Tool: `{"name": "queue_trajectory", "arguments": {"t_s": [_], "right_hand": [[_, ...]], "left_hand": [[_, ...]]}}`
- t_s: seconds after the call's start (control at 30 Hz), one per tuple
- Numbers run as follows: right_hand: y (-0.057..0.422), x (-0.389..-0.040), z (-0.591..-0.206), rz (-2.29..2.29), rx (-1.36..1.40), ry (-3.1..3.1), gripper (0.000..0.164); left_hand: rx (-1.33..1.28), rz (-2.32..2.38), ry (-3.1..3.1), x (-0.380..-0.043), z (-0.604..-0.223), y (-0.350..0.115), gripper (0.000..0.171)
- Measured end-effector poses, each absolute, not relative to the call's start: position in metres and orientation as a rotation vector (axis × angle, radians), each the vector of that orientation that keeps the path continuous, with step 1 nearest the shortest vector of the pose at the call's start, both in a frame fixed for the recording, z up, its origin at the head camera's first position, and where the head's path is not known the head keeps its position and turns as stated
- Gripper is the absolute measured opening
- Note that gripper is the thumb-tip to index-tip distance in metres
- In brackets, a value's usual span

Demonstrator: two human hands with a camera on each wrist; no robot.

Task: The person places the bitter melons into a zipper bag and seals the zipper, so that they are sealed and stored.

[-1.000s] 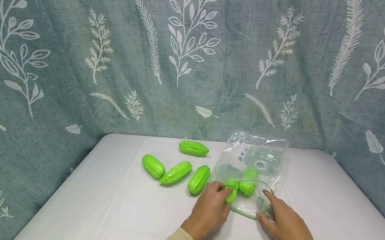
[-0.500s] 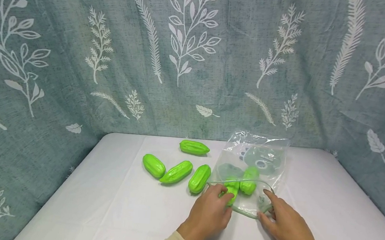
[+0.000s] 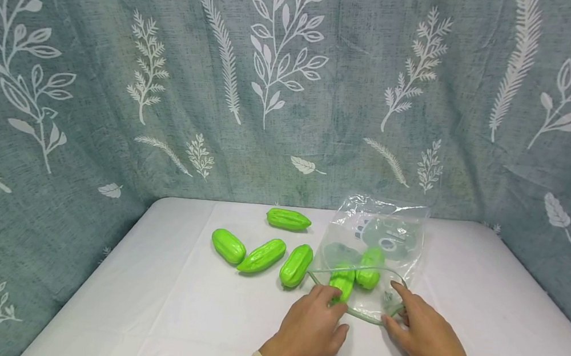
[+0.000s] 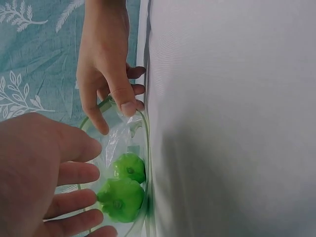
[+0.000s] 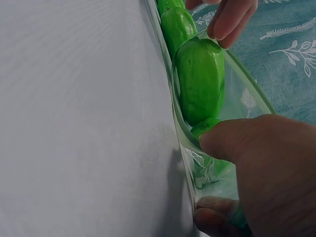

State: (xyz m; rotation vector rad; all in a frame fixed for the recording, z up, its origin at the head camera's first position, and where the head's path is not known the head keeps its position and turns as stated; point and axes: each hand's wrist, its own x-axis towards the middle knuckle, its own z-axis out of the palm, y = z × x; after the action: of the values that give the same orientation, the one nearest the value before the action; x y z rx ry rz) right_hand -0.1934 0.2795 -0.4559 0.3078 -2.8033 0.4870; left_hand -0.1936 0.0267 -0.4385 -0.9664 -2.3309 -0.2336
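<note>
A clear zip bag (image 3: 335,220) with a printed pattern lies on the table, its green-edged mouth held wide toward me. Two bright green ribbed vegetables rest inside: one (image 3: 371,267) deeper in, the other (image 3: 341,280) just within the mouth. My right hand (image 3: 422,331) pinches the right end of the mouth, thumb on the rim (image 5: 175,106) and fingers behind. My left hand (image 3: 310,325) is at the left of the mouth, fingers loose and spread in the left wrist view, close to the nearer vegetable's end (image 4: 120,200) and holding nothing.
Left of the bag lie more of these vegetables: one (image 3: 295,266) close by the bag's mouth, two (image 3: 261,255) (image 3: 228,246) touching end to end, and one (image 3: 288,219) near the back edge. A patterned curtain (image 3: 289,144) hangs behind the white table (image 3: 175,305).
The left hand has let go of the nearer vegetable, which stays inside the bag's mouth, and has drawn back slightly toward me. The right hand keeps its hold on the bag.
</note>
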Motion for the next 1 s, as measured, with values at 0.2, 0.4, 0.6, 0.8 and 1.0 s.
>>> {"name": "queue_trajectory", "arguments": {"t_s": [0.2,0.4,0.6,0.8,1.0], "right_hand": [[0.28,-0.193,-0.456,0.486,0.307,-2.801,0.072],[0.279,-0.193,-0.455,0.485,0.307,-2.801,0.072],[0.279,-0.193,-0.456,0.489,0.305,-2.8,0.072],[0.279,-0.193,-0.456,0.489,0.313,-2.788,0.071],[0.28,-0.193,-0.456,0.486,0.319,-2.771,0.071]], "left_hand": [[-0.957,-0.225,-2.376,-0.192,-0.44,0.028,0.024],[-0.955,-0.225,-2.408,-0.194,-0.442,0.03,0.027],[-0.948,-0.251,-2.467,-0.196,-0.442,0.032,0.027],[-0.943,-0.254,-2.503,-0.199,-0.442,0.034,0.031],[-0.933,-0.256,-2.531,-0.202,-0.443,0.037,0.031]]}}
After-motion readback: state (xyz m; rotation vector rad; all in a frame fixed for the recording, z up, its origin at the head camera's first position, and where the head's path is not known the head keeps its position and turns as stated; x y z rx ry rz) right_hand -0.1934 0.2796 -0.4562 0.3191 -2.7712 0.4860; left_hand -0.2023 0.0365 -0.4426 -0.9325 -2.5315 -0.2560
